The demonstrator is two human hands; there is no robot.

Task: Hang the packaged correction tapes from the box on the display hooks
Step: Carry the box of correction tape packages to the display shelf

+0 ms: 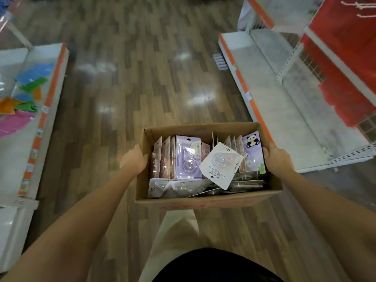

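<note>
- Head view only: cardboard box (pixel 205 197) carried in front of us over the wood floor (pixel 142 78), in an aisle between shelving units.
- Left hand (pixel 133 159) grips the box's left wall, fingers curled over the rim; right hand (pixel 277 157) grips the right wall the same way.
- Packaged correction tapes (pixel 188 159) all sit inside the box: some upright in rows, some lying flat at the near side, one white-backed pack (pixel 220 165) tilted on top.
- Display hooks (pixel 358 6) faintly visible top right on the red panel (pixel 345 58), bare as far as we can tell; blurred.
- Progress, our judgement: nothing hung yet, box looks full. Left: set the box down by the hooks, then hang every pack.
</note>
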